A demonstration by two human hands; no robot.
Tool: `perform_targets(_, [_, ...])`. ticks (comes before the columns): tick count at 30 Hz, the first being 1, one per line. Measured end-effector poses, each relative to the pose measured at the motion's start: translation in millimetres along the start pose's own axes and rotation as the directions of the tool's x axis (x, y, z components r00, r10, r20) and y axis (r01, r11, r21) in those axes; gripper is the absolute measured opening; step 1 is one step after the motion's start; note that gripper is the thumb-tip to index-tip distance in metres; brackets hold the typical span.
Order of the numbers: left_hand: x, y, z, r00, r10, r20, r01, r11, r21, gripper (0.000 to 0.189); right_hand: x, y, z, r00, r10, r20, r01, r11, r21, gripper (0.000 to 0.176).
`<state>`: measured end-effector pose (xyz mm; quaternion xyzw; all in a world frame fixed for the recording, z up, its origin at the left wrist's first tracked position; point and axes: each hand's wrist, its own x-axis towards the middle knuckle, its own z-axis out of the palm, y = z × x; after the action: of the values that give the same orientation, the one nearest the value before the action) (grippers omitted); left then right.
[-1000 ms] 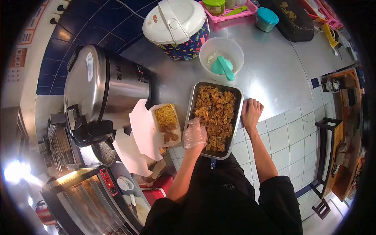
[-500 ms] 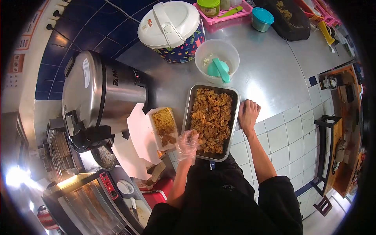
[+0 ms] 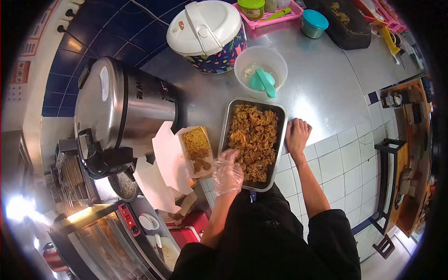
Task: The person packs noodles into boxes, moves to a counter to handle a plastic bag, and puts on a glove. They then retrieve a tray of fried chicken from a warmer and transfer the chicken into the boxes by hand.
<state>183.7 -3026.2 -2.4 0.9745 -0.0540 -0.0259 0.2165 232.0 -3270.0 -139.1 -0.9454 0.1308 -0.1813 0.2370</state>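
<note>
My left hand (image 3: 227,173), in a clear plastic glove, reaches over the left rim of a metal tray (image 3: 223,122). Its fingers are apart and bent at the pieces of brown fried chicken (image 3: 253,140) heaped in that tray; no piece shows in its grasp. Just left of it stands an open white takeaway box (image 3: 169,151) with yellow noodles (image 3: 196,141) and several small brown pieces (image 3: 199,162). My right hand (image 3: 297,134) is bare and rests on the counter edge right of the tray, fingers curled in with nothing visible in them.
Behind the tray, a clear plastic tub (image 3: 243,59) holds a turquoise scoop (image 3: 265,83). A large steel cooker (image 3: 112,107) stands at left, near a patterned container with a white lid (image 3: 204,28). A pink basket (image 3: 275,21) and teal-lidded tub (image 3: 314,23) sit at the back.
My left hand has shifted slightly right and its fingers have spread from a tighter pinch near the tray's rim. My right hand stays put.
</note>
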Motion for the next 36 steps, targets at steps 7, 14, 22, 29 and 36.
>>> perform_targets(7, [10,3,49,0.992,-0.037,0.118,0.017,0.986,0.167,0.038,1,1,1,1.000,0.009,-0.003,-0.009,1.000,-0.012,0.011])
perform_targets(14, [25,4,38,0.921,-0.141,0.363,0.129,0.990,0.056,0.033,-1,0,1,1.000,0.014,-0.014,-0.014,1.000,0.011,0.011])
perform_targets(22, [-5,-20,45,0.929,-0.219,0.298,0.328,0.861,-0.389,0.029,1,-1,-1,1.000,0.025,0.007,-0.025,1.000,-0.013,0.011])
perform_targets(29, [-3,-13,26,0.859,-0.350,0.373,0.507,0.681,-0.529,0.032,0,-3,-3,1.000,0.021,-0.007,-0.020,1.000,0.009,0.010])
perform_targets(36, [1,0,9,0.994,0.110,-0.016,-0.111,0.988,-0.112,0.034,1,-2,-2,1.000,0.011,-0.002,-0.011,1.000,-0.003,0.010])
